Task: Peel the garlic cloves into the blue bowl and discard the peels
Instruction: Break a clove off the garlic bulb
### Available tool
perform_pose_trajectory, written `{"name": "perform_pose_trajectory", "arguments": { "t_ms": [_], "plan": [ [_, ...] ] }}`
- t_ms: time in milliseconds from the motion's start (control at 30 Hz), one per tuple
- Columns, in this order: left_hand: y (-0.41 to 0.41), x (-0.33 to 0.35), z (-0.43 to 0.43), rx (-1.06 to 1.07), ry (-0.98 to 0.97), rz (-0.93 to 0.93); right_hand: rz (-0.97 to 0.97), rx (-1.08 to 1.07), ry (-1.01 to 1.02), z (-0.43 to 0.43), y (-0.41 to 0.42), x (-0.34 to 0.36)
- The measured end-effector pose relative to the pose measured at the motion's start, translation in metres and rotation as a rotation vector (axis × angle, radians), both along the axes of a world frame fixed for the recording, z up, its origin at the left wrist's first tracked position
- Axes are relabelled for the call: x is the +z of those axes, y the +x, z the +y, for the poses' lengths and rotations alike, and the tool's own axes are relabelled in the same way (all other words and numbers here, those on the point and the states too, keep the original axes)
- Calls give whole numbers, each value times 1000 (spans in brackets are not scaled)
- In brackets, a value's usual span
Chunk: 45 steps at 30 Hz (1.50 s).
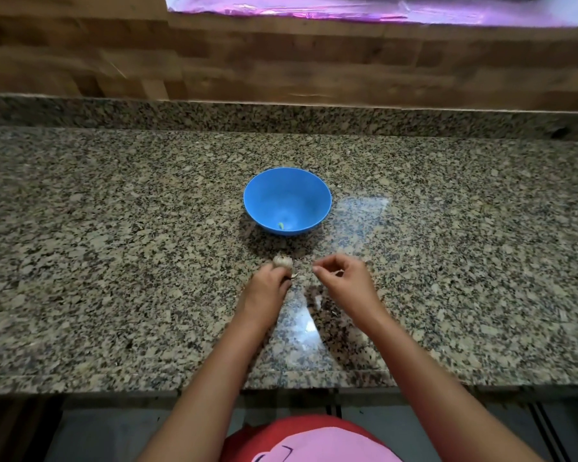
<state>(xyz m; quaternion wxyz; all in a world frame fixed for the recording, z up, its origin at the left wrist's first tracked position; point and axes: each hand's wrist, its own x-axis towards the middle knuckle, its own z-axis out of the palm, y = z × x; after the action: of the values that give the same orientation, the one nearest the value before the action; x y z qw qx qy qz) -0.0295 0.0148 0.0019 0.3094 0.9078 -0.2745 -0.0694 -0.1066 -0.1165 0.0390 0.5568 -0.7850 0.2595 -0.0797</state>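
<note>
Honestly, we were barely started at this point. The speckled granite counter [114, 228] took up most of the view, with a wood-panelled wall [281, 61] behind it. The blue bowl [287, 191] sat upright near the middle of the counter, well beyond our hands. It had no peeled cloves in it that we could see, only one tiny greenish speck [281, 225] near the bottom, and we couldn't tell what that was. So by our reckoning nearly the whole job was left: breaking cloves off, peeling them, dropping them in the bowl and binning the skins. Our left hand [269, 283] was down at the counter with its fingers curled around the lower part of the garlic bulb [283, 261]. The bulb poked out past the fingers on the bowl side, looking whole and in its papery skin. Our right hand [342, 278] was just beside it, clear of the bulb, with the fingers curled in and the thumb and fingertips [316, 269] drawn together like a pinch. There might have been a pale scrap of peel in that pinch, but it was too small and blurry for us to say. The bulb lay between the left hand and the bowl, near the bowl but not touching it.
</note>
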Motion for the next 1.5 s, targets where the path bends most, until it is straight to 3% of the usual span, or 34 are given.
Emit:
{"name": "perform_pose_trajectory", "arguments": {
  "t_ms": [100, 233, 567, 833, 1033, 1167, 1233, 1267, 1333, 1400, 1500],
  "plan": [
    [0, 1, -1, -48, 53, -41, 67, 46, -44, -3, 4, -10],
    [-1, 0, 2, -23, -54, 13, 131, 251, -299, -4, 21, -17],
    [-6, -13, 27, 49, -82, 11, 73, 584, -813, 4, 27, -24],
    [-29, -32, 28, -45, -29, -170, 212, 528, -711, -8, 10, -12],
    [-30, -33, 28, -56, -24, -175, 198, 579, -853, -7, 10, -16],
    [-32, -31, 27, -58, -26, -166, 45, 602, -1010, 1, -4, -31],
    [-34, -24, 25, -33, -108, -111, -13, 489, -875, 2, -9, -40],
    [-35, -20, 22, -2, -181, -60, -15, 350, -698, 3, -10, -38],
    [-38, -9, 14, 107, -362, 162, 18, 45, -97, 5, -11, -32],
    [-40, 1, 6, 223, -568, 462, -39, -97, 412, 13, -15, -24],
    [-40, 7, 1, 276, -734, 597, -155, -131, 688, 22, -19, -15]
  ]
}}
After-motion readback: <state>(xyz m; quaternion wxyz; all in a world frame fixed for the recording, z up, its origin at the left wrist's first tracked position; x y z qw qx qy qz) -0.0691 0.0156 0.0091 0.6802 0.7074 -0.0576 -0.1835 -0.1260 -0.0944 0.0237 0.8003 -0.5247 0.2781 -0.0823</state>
